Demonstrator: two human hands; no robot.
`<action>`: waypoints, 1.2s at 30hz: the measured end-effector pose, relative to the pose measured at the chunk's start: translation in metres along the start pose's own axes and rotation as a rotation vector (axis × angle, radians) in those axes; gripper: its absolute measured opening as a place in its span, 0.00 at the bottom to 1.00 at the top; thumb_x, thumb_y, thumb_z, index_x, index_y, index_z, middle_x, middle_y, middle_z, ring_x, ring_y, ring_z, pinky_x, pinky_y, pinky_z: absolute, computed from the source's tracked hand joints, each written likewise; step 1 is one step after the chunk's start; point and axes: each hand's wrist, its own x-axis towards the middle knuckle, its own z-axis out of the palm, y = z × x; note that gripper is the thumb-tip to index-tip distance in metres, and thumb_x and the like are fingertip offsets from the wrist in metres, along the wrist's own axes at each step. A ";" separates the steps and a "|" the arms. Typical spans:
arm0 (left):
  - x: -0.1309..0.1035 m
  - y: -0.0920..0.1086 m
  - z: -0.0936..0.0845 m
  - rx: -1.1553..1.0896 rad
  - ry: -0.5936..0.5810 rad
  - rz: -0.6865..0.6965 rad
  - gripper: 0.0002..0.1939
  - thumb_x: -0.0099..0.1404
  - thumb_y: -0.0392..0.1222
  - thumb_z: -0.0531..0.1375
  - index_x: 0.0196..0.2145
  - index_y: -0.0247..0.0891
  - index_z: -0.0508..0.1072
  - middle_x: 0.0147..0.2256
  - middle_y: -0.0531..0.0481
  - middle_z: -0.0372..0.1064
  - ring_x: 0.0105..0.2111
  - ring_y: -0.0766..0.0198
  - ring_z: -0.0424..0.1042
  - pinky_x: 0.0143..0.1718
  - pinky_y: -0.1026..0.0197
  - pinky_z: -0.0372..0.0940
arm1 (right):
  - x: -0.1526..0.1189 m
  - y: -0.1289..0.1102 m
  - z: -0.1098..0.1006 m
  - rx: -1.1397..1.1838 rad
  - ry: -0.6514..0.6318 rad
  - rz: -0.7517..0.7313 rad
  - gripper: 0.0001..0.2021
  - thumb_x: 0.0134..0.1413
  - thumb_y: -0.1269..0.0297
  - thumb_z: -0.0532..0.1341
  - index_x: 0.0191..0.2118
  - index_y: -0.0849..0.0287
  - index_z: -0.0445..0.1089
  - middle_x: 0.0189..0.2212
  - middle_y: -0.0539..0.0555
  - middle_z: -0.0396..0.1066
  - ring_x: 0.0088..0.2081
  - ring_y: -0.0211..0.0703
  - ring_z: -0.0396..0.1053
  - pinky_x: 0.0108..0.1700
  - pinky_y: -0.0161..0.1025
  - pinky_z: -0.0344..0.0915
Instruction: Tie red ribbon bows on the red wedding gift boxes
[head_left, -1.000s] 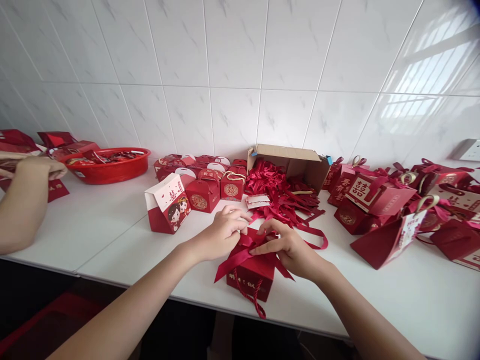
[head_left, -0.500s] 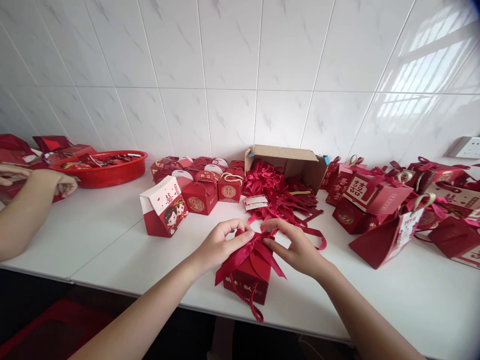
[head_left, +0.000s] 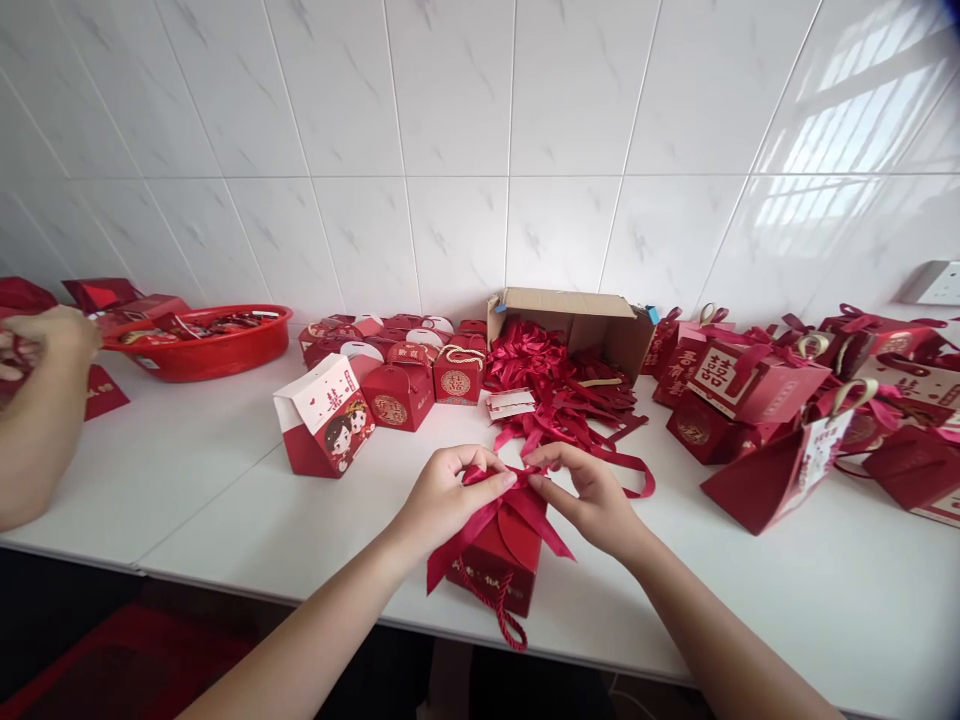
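A small red gift box (head_left: 495, 570) with pale lettering stands near the table's front edge. Its twisted red cord handle (head_left: 506, 622) hangs down the front. On top lies a shiny dark-red ribbon bow (head_left: 517, 495) with tails spread to both sides. My left hand (head_left: 457, 490) pinches the bow from the left, thumb and fingers closed on the ribbon. From the right, my right hand (head_left: 581, 490) pinches the ribbon near the knot. Fingers partly hide the loops.
Behind stand several small red boxes (head_left: 401, 395) and a red-and-white box (head_left: 322, 415). A cardboard box (head_left: 615, 335) spills red ribbons (head_left: 562, 390). Ribboned boxes (head_left: 757, 385) pile up at right. At left are a red basin (head_left: 210, 355) and another person's hand (head_left: 60, 340).
Both my hands have closed in on the knot, and my right fingers now grip the ribbon. The other person's hand at left has lifted and moved further left.
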 end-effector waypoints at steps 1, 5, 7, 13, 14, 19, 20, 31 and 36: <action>0.000 0.000 0.000 0.008 -0.007 -0.006 0.13 0.58 0.46 0.62 0.22 0.39 0.64 0.34 0.49 0.74 0.45 0.54 0.71 0.47 0.56 0.64 | 0.000 0.000 0.000 0.022 0.006 0.012 0.06 0.56 0.65 0.61 0.40 0.56 0.71 0.37 0.53 0.73 0.40 0.42 0.68 0.44 0.41 0.66; 0.001 -0.001 -0.001 0.011 -0.031 -0.035 0.10 0.58 0.46 0.63 0.25 0.38 0.70 0.37 0.46 0.74 0.50 0.51 0.69 0.48 0.54 0.63 | -0.001 0.002 -0.002 0.130 0.027 0.054 0.07 0.55 0.63 0.62 0.40 0.56 0.70 0.37 0.53 0.71 0.39 0.41 0.67 0.44 0.41 0.64; 0.001 -0.002 -0.002 -0.008 -0.038 -0.038 0.10 0.57 0.45 0.63 0.24 0.38 0.70 0.37 0.45 0.74 0.52 0.50 0.68 0.49 0.54 0.62 | -0.001 0.003 -0.003 0.184 0.022 0.081 0.07 0.54 0.62 0.63 0.40 0.55 0.70 0.36 0.53 0.70 0.38 0.41 0.66 0.43 0.41 0.63; 0.000 -0.004 -0.001 -0.018 -0.035 -0.038 0.11 0.56 0.44 0.64 0.20 0.39 0.69 0.32 0.46 0.75 0.53 0.50 0.67 0.52 0.53 0.58 | -0.001 0.003 -0.009 0.300 0.025 0.165 0.08 0.52 0.62 0.66 0.38 0.55 0.69 0.31 0.49 0.67 0.35 0.38 0.65 0.40 0.38 0.61; 0.000 -0.005 -0.001 -0.011 -0.037 -0.042 0.11 0.56 0.44 0.65 0.21 0.39 0.70 0.33 0.46 0.75 0.54 0.50 0.66 0.53 0.53 0.58 | 0.000 0.003 -0.011 0.320 0.029 0.170 0.08 0.52 0.62 0.66 0.38 0.54 0.68 0.30 0.49 0.67 0.34 0.38 0.64 0.39 0.38 0.61; 0.001 -0.003 -0.002 0.003 -0.040 -0.082 0.10 0.51 0.44 0.67 0.21 0.38 0.72 0.45 0.43 0.74 0.52 0.48 0.68 0.55 0.50 0.56 | 0.001 0.002 -0.016 0.383 0.028 0.163 0.09 0.52 0.64 0.66 0.32 0.55 0.64 0.28 0.48 0.66 0.32 0.36 0.63 0.36 0.37 0.60; 0.001 -0.003 -0.002 0.002 -0.040 -0.089 0.10 0.50 0.44 0.68 0.21 0.38 0.72 0.46 0.42 0.73 0.52 0.48 0.68 0.55 0.49 0.56 | 0.001 0.002 -0.016 0.385 0.025 0.165 0.09 0.52 0.64 0.66 0.32 0.55 0.63 0.28 0.47 0.66 0.31 0.36 0.63 0.36 0.37 0.60; -0.003 -0.001 -0.006 -0.053 -0.034 -0.071 0.10 0.56 0.47 0.65 0.30 0.38 0.74 0.46 0.42 0.74 0.51 0.49 0.69 0.52 0.51 0.61 | 0.000 0.011 -0.011 0.263 -0.028 0.147 0.07 0.54 0.63 0.64 0.39 0.55 0.67 0.36 0.51 0.66 0.39 0.39 0.64 0.43 0.39 0.61; -0.003 -0.001 -0.005 -0.011 -0.017 -0.056 0.09 0.53 0.45 0.66 0.30 0.38 0.75 0.45 0.43 0.75 0.51 0.50 0.69 0.51 0.53 0.62 | -0.002 0.009 -0.011 0.298 -0.027 0.162 0.08 0.54 0.63 0.64 0.39 0.55 0.67 0.34 0.50 0.66 0.38 0.38 0.64 0.41 0.37 0.62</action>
